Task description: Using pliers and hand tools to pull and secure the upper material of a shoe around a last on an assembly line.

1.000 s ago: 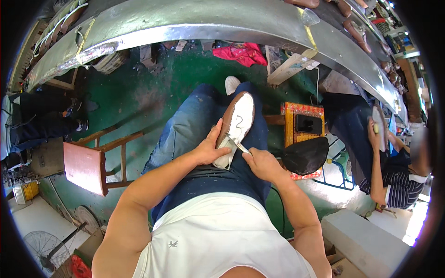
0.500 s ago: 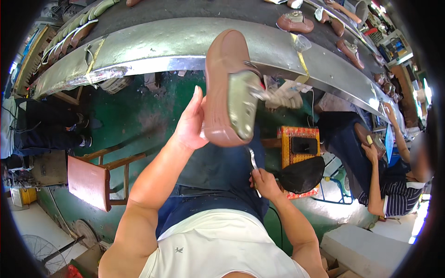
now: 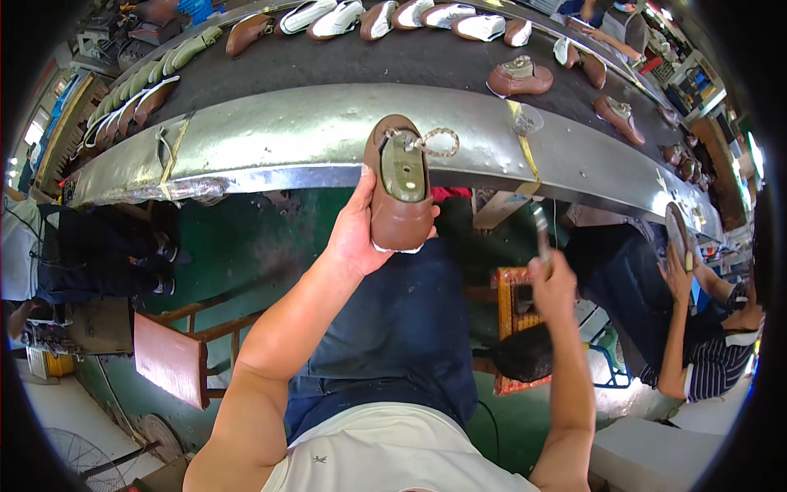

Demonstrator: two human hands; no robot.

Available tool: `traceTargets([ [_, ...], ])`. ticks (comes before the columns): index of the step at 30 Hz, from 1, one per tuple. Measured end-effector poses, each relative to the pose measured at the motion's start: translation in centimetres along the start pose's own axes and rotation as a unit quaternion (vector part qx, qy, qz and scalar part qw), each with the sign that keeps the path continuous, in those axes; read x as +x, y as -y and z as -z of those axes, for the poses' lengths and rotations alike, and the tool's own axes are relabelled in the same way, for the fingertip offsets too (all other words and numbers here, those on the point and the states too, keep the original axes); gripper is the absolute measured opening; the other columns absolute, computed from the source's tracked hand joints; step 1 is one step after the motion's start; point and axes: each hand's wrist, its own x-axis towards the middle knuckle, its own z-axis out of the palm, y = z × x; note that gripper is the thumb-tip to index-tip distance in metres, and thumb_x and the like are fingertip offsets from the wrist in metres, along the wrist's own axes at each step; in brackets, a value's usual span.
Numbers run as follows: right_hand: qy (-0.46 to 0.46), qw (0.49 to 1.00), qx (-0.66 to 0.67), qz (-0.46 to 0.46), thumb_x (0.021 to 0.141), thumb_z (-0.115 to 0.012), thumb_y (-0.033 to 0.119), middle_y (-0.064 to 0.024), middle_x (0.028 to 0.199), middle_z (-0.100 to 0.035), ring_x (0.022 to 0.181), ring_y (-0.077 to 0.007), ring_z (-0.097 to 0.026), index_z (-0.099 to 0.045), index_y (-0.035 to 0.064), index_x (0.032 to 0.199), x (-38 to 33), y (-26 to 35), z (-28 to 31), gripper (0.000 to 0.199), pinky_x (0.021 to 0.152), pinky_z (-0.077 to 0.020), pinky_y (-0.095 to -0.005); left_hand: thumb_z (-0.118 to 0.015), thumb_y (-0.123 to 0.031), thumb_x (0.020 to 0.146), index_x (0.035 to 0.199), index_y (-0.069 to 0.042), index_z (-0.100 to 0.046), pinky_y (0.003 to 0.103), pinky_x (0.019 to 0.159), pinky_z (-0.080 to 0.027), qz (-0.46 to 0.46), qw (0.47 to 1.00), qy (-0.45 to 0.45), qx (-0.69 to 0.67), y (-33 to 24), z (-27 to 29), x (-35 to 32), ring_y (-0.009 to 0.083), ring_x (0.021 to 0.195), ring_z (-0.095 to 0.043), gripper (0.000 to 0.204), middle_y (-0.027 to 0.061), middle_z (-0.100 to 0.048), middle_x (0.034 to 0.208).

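A brown shoe [image 3: 402, 225] is in my left hand [image 3: 354, 239], up above my legs [image 3: 385, 307].
My left fingers curl around its near end. My right hand [image 3: 555, 287] is wrapped around a thin tool [image 3: 541, 230]. More shoes [image 3: 520, 79] sit on the long table [image 3: 393, 66].

A brown-topped stool [image 3: 172, 361] and 1 caged fan [image 3: 78, 461] stand leftward.

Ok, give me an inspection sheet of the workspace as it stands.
Surface: dark bench top with a metal front edge.
Job's things: brown shoe with green last inside; slim tool, type unclear.
Clutter: shoe row along the far side; clear container on the metal edge.
Hands: left hand grips the shoe; right hand grips the tool.
Cables: thin dark cord, low in view.
Surroundings: co-worker at right; reddish-topped stool at left.
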Motion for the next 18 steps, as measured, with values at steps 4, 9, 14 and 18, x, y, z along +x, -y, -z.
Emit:
traceTargets([
  [4,-0.16,0.976,-0.085,0.117,0.097,-0.066,0.032,-0.0245,0.101,-0.067,0.094,-0.0444,-0.065,-0.062,-0.0015,0.116,12.3,-3.3,3.5,0.039,0.083,-0.0514,-0.0474,-0.036,-0.058,0.107,0.145,-0.008,-0.049,0.054,0.099,-0.054,0.019,1.0,-0.015,-0.017,-0.2,-0.5,2.9,0.0407,0.113,-0.066,0.064,0.0191,-0.064,0.13],
  [9,-0.154,0.968,-0.195,0.025,0.095,-0.067,0.038,-0.0209,0.107,-0.068,0.103,-0.0432,-0.064,-0.061,0.0018,0.119,24.6,-6.9,4.5,0.044,0.09,-0.0486,-0.051,-0.041,-0.057,0.105,0.154,-0.003,-0.036,0.051,0.101,-0.055,0.001,0.99,0.056,0.132,-1.6,3.0,9.0,0.0424,0.123,-0.061,0.072,0.0221,-0.056,0.142],
  [14,-0.198,0.956,-0.212,0.03,0.093,-0.069,0.038,-0.0203,0.112,-0.066,0.107,-0.0428,-0.061,-0.06,0.0033,0.117,29.6,-10.4,3.8,0.043,0.09,-0.0476,-0.0517,-0.059,-0.058,0.097,0.154,-0.002,-0.032,0.049,0.1,-0.055,-0.04,0.967,0.056,0.247,-2.4,3.3,12.3,0.0368,0.117,-0.066,0.084,0.0192,-0.057,0.139],
  [18,-0.182,0.968,-0.173,0.029,0.091,-0.071,0.036,-0.0214,0.112,-0.063,0.108,-0.043,-0.059,-0.06,0.0032,0.117,30.8,-10.4,3.9,0.043,0.091,-0.0469,-0.0523,-0.058,-0.056,0.098,0.154,-0.003,-0.034,0.051,0.099,-0.056,-0.013,0.963,0.058,0.264,-4.3,1.1,14.9,0.0384,0.116,-0.066,0.081,0.02,-0.057,0.14],
])
